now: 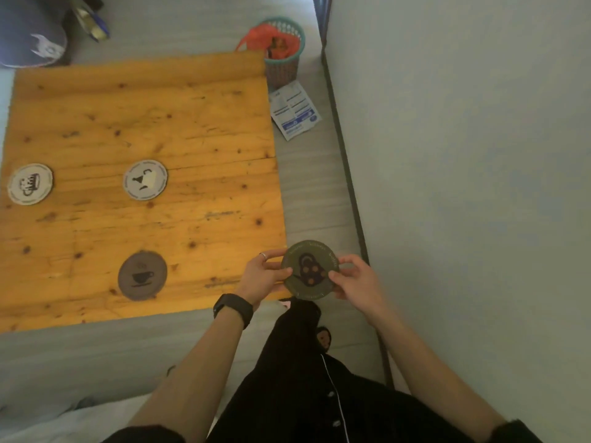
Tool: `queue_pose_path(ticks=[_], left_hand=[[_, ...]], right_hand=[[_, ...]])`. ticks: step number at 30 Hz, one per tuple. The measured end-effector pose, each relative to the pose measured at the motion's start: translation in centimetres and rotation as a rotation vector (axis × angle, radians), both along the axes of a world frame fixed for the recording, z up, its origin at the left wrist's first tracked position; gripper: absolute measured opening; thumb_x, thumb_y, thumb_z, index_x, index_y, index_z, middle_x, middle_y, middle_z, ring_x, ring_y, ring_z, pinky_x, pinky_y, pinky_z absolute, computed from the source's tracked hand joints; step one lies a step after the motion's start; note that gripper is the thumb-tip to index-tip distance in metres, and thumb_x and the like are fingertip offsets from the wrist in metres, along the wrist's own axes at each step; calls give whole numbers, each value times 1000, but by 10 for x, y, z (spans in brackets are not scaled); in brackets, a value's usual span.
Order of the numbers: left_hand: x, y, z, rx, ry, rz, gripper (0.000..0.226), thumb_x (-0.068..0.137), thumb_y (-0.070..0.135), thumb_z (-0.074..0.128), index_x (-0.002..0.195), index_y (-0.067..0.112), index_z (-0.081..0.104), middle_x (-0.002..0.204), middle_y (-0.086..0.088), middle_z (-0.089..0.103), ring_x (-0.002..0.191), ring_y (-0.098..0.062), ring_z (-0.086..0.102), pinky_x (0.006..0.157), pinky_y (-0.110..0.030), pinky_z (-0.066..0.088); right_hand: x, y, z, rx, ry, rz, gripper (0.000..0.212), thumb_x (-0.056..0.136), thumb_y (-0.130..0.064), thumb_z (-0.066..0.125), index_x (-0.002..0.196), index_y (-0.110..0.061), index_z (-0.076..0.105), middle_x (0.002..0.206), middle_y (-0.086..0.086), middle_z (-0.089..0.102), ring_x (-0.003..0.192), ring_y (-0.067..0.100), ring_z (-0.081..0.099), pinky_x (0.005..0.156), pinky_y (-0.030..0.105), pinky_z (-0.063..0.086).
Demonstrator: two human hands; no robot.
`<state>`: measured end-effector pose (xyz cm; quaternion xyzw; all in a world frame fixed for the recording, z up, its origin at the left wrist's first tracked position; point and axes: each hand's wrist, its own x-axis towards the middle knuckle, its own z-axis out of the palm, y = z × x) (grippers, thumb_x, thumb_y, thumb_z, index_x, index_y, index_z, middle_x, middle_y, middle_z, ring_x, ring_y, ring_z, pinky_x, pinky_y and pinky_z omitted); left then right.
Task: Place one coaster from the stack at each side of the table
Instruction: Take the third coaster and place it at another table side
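A low wooden table [198, 129] fills the left of the view. On it lie three round coasters: a white one with a cup drawing [30, 183] at the left edge, a white one [145, 179] near the middle, and a grey one with a coffee cup [142, 275] near the front edge. Just off the table's front right corner, both hands hold a green coaster [310, 269] with a dark kettle design. My left hand [262, 276] grips its left rim and my right hand [355, 276] grips its right rim.
A teal basket [284, 68] with an orange bag stands on the floor beyond the table's far right corner, with printed sachets [295, 110] beside it. A wall [463, 155] runs along the right. A dark bag [28, 30] sits at the far left.
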<state>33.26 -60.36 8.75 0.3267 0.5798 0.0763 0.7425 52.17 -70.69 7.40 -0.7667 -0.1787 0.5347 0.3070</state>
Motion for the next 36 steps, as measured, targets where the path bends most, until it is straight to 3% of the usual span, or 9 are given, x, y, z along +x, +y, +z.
queue_pose_path(ticks=[3, 5, 8, 10, 15, 18, 25, 31, 36], left_hand=[[5, 12, -7, 9, 13, 120, 40, 88, -5, 65, 125, 6, 56, 109, -17, 71, 98, -30, 70, 86, -49, 58], [9, 22, -11, 30, 30, 216, 37, 87, -3, 66, 122, 6, 58, 102, -13, 72, 89, -22, 71, 71, -36, 62], [16, 36, -12, 40, 49, 301, 34, 88, -1, 67, 119, 8, 60, 97, -9, 74, 80, -15, 71, 57, -24, 58], [18, 45, -12, 36, 31, 358, 32, 89, 0, 66, 119, 11, 61, 100, -12, 74, 82, -15, 72, 63, -28, 61], [11, 71, -10, -93, -10, 299, 41, 95, 11, 59, 127, 34, 48, 105, -11, 70, 86, -22, 68, 72, -37, 56], [8, 85, -19, -133, 5, 370, 52, 94, 2, 56, 137, 30, 42, 100, -18, 67, 81, -28, 61, 69, -39, 50], [31, 140, -41, -131, 213, 682, 40, 92, 5, 60, 131, 2, 50, 107, -14, 67, 67, -18, 59, 60, -31, 46], [78, 192, -55, -172, 362, 973, 28, 91, 14, 62, 119, 16, 58, 103, -4, 69, 77, -17, 63, 65, -27, 48], [113, 230, -64, -243, 492, 1261, 29, 90, 16, 63, 119, 20, 59, 102, 0, 68, 83, -15, 63, 59, -20, 43]], right_hand=[[11, 31, -3, -12, -31, 93, 26, 91, -12, 70, 114, -19, 60, 108, 4, 71, 81, 17, 75, 64, 25, 61], [16, 55, -3, -28, -76, 188, 27, 90, -14, 71, 115, -17, 60, 109, 0, 69, 81, 15, 74, 65, 24, 60], [28, 93, 1, -67, -202, 371, 19, 89, -24, 72, 105, -24, 61, 100, -11, 66, 90, 9, 68, 83, 31, 58], [34, 121, 4, -51, -242, 466, 17, 89, -29, 72, 102, -25, 61, 97, -12, 65, 92, 9, 65, 86, 32, 56], [37, 187, 18, -65, -163, 661, 28, 94, -19, 67, 119, -27, 59, 98, -3, 69, 80, 11, 72, 62, 18, 57], [35, 228, 12, -96, -196, 823, 25, 94, -20, 66, 119, -24, 60, 104, 0, 70, 76, 14, 73, 58, 18, 56], [30, 346, -19, -114, -234, 1149, 16, 93, -29, 67, 105, -27, 58, 101, -8, 65, 79, 19, 73, 80, 42, 61], [20, 455, -45, -101, -294, 1509, 14, 92, -26, 68, 100, -26, 57, 98, -5, 65, 90, 20, 68, 86, 47, 58], [1, 511, -61, -32, -383, 1741, 14, 93, -28, 67, 103, -23, 59, 97, -5, 65, 91, 18, 66, 86, 41, 56]])
